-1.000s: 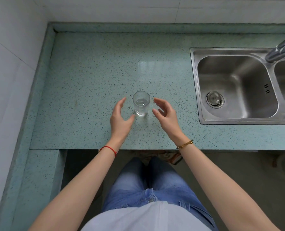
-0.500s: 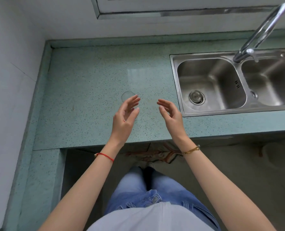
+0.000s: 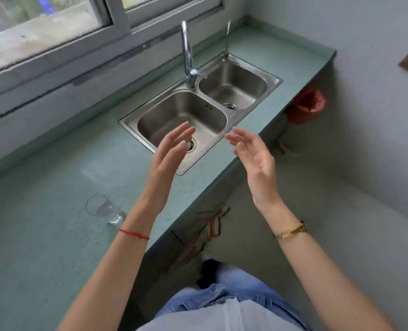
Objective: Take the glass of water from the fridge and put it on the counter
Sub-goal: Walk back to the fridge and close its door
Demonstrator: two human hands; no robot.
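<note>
The clear glass of water (image 3: 103,209) stands upright on the green speckled counter (image 3: 43,199), to the left of my left forearm. My left hand (image 3: 168,158) is raised over the counter's front edge near the sink, fingers apart, holding nothing. My right hand (image 3: 254,161) hovers beyond the counter's edge, over the floor, also open and empty. Both hands are well away from the glass. No fridge is in view.
A steel double sink (image 3: 246,65) with a tall tap (image 3: 187,56) is set in the counter ahead. A window (image 3: 54,27) runs along the back wall. A red bag (image 3: 305,106) hangs under the counter's right end. Grey wall stands to the right.
My view has swung to the right and up. The glass has slid to the lower left of the view. Both hands have drawn away from it and stay open.
</note>
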